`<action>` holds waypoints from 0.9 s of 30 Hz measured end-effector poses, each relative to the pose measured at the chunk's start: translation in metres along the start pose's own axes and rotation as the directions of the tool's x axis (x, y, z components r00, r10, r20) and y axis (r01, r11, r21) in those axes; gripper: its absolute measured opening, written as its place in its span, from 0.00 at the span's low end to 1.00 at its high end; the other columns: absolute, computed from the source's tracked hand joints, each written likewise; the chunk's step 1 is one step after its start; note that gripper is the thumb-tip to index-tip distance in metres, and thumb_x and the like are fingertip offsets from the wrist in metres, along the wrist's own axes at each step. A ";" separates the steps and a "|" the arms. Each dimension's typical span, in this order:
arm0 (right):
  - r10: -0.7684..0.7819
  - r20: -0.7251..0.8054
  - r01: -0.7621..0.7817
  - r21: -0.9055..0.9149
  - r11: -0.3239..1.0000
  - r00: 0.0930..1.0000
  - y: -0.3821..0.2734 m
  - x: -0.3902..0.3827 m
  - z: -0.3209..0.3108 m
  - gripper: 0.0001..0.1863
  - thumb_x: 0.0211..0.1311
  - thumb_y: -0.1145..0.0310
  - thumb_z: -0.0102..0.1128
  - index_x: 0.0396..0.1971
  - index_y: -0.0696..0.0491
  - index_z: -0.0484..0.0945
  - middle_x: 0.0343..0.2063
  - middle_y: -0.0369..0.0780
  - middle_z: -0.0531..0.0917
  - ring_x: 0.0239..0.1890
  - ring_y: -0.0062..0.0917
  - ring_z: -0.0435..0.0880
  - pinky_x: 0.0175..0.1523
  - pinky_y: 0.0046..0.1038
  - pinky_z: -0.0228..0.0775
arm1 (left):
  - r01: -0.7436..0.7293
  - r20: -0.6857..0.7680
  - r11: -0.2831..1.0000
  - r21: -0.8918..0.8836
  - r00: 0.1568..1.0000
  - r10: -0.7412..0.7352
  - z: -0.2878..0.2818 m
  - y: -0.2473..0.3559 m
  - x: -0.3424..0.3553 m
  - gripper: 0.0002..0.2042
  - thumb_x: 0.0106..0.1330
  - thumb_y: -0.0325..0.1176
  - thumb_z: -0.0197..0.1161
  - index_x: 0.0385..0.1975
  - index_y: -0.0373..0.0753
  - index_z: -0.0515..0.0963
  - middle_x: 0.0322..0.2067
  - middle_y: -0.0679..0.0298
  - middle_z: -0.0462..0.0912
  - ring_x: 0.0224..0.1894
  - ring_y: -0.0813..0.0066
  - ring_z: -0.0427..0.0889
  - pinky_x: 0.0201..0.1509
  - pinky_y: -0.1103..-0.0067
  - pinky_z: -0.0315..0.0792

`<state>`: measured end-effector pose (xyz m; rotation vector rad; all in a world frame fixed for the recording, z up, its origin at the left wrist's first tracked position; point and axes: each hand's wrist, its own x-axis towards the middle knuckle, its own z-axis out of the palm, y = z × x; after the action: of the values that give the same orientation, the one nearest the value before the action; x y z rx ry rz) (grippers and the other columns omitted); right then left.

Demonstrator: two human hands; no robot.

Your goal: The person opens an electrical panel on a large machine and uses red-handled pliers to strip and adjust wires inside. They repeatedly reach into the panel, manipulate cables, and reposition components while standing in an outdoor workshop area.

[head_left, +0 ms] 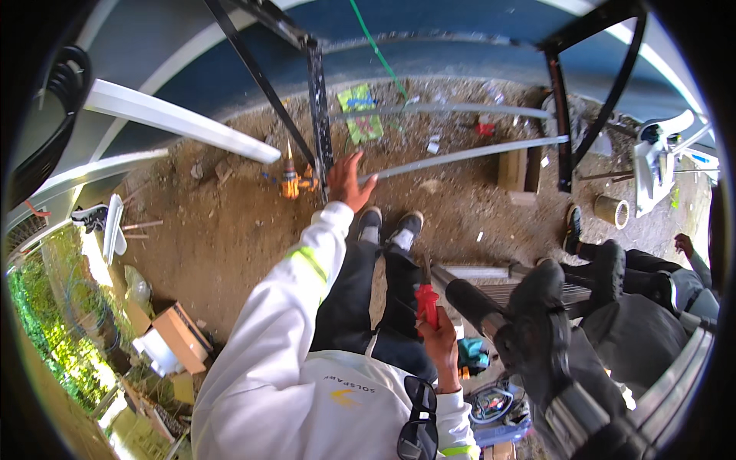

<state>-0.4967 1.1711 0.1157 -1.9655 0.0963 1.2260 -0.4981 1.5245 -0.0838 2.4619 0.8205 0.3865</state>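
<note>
My left hand (pixel 346 182), fingers apart, reaches to a black perforated upright (pixel 317 100) where a grey strip (pixel 471 153) meets it; whether it touches both I cannot tell. My right hand (pixel 438 343), low at my front, is closed on the red handle of a tool (pixel 427 301) with a narrow metal end, which looks like a screwdriver. An orange drill (pixel 290 181) with a long bit is just left of the upright. A second grey strip (pixel 483 110) runs higher between the black uprights. My feet are on the dirt below.
A person in dark clothes (pixel 682 284) is at right, beside a black-and-silver ladder (pixel 563 360). Cardboard boxes (pixel 182 341) lie at lower left, another box (pixel 519 172) by the right upright (pixel 563 153). A white beam (pixel 184 121) juts in at upper left. A pipe piece (pixel 613 210) is at right.
</note>
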 end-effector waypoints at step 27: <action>-0.736 -0.336 0.809 0.260 0.527 0.587 -0.232 -0.088 -0.081 0.09 0.60 0.72 0.59 0.40 0.55 0.73 0.29 0.32 0.75 0.27 0.16 0.74 0.33 0.22 0.66 | -0.599 -0.677 0.488 -0.635 0.736 0.022 -0.621 0.566 0.313 0.15 0.65 0.39 0.63 0.43 0.33 0.77 0.45 0.56 0.82 0.46 0.70 0.80 0.52 0.72 0.72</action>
<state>-0.3806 1.2459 0.3376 -1.4587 -0.3992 0.3627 -0.2424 1.5661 0.7749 1.5052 0.1949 1.4085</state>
